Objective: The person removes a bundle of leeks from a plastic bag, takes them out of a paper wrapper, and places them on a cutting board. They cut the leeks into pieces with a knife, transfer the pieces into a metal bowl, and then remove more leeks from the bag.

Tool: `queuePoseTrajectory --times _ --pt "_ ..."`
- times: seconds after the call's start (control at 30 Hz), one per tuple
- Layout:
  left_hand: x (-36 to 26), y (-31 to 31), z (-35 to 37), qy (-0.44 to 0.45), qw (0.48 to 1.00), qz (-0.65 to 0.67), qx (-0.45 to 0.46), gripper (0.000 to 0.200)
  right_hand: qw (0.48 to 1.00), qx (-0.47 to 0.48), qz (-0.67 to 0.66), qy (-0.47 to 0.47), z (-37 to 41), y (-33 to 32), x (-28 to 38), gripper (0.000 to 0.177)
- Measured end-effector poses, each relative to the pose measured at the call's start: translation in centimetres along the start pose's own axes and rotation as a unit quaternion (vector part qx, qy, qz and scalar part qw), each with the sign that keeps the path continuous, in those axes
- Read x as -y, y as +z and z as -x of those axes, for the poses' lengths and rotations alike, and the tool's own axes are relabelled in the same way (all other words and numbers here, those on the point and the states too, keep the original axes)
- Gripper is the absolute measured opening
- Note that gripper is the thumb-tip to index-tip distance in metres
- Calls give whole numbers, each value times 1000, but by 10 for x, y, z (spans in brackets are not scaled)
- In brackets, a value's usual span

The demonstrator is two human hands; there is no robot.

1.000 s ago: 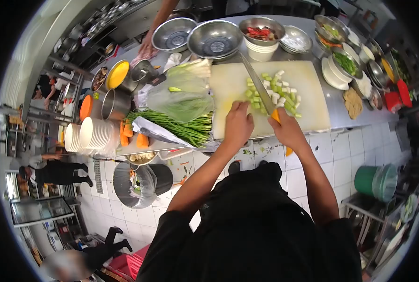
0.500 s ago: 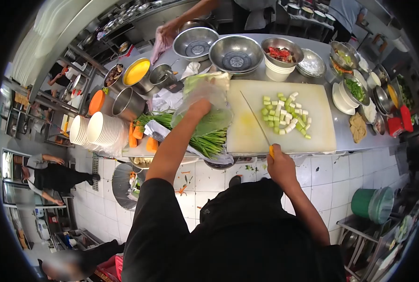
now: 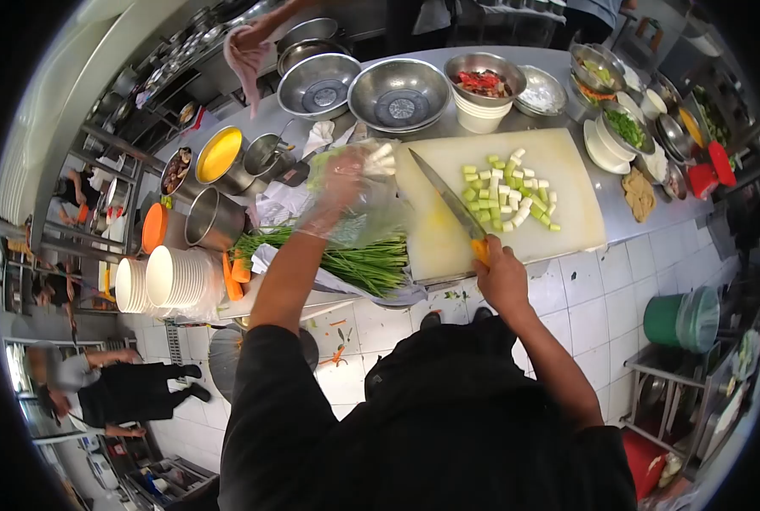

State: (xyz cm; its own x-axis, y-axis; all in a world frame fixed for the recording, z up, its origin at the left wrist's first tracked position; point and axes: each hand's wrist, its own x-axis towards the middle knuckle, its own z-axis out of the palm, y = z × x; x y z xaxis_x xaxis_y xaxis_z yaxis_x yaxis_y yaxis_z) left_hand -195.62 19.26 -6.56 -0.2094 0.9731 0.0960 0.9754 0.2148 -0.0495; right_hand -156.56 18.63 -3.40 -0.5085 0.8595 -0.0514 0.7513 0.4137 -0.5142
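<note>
My right hand grips a kitchen knife by its yellow handle. The blade slants over the left part of the white cutting board, its broad side showing. White and pale green chopped stalk pieces, apparently leek, lie on the board. Left of it, my left hand is inside a clear plastic bag, blurred, its fingers hard to make out. White stalk ends stick out beside that hand. Long thin green stalks lie on paper below the bag.
Steel bowls line the back of the counter. On the left stand stacked white tubs, carrots and a pot of yellow liquid. At right are bowls of chopped greens. A person holds a pink cloth across the counter.
My left hand has pushed into the plastic bag, and white stalk ends now show beside it. The knife has turned to show its broad side. My view has shifted slightly.
</note>
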Motion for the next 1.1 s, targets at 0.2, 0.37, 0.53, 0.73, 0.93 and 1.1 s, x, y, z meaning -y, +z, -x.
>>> queuePoseTrajectory --times 0.2,0.37,0.53,0.73,0.93,1.1 --pt "27 9 -1 107 991 21 -72 33 1000 -23 -3 -12 -3 0 -16 53" --pt "32 53 5 82 984 -70 -144 41 999 -34 -6 -6 -7 -3 -21 54" --pt "14 22 16 47 997 -47 -48 38 999 -37 -12 8 -1 -10 -24 51" --pt "36 34 14 141 977 -68 -144 21 999 -35 -31 -5 -4 -15 -34 46" --pt "7 3 22 76 991 -57 -95 17 997 -22 -58 -55 -24 -26 -53 39" --pt "-6 -38 63 95 990 1 -105 19 996 -2 -66 -53 -28 -32 -56 34"
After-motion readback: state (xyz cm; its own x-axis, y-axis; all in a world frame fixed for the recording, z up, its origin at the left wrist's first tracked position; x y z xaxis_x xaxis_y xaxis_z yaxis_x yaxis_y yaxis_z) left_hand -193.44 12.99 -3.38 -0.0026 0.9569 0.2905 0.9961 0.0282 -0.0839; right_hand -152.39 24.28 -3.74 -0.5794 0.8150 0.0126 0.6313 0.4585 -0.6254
